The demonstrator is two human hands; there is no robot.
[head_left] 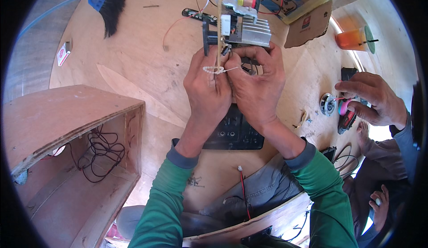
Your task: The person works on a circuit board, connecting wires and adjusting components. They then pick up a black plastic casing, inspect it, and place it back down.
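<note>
Hands (207, 85) (259, 83) on silver-finned, upright circuit board (245, 32)

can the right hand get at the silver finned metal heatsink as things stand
Probably yes: the right hand is right by the silver finned metal heatsink, with nothing visible between them, though it looks busy near the lower end of the thin brown circuit board.

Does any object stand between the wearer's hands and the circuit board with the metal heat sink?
Nothing visible does: the left hand and right hand touch the near end of the circuit board, just below the heat sink.
</note>
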